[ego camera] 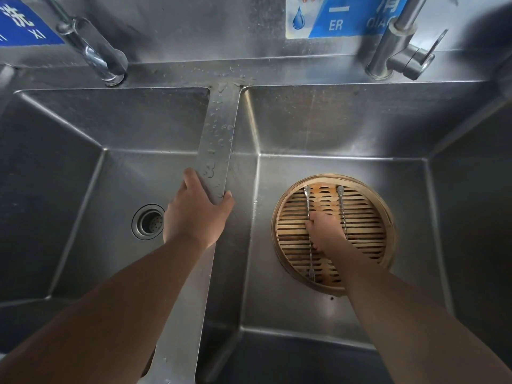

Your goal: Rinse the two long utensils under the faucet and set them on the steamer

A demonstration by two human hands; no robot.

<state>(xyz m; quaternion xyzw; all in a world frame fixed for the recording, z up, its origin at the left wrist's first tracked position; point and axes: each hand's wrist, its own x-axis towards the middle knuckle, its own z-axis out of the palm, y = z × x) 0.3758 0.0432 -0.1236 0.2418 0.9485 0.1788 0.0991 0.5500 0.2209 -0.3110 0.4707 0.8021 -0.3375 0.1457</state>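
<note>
A round bamboo steamer point(385, 217) lies on the floor of the right sink basin. Two long thin metal utensils rest on its slats, running front to back: the left utensil point(307, 202) has a small fork end near me, and the right utensil point(341, 202) lies parallel beside it. My right hand point(325, 231) is down on the steamer with its fingers curled over the middle of both utensils. My left hand point(195, 210) grips the wet steel divider point(214, 139) between the two basins.
The left basin has a round drain strainer point(149, 221). One faucet point(91, 48) stands at the back left, another faucet point(399, 48) at the back right; no water runs. Blue signs hang on the steel back wall.
</note>
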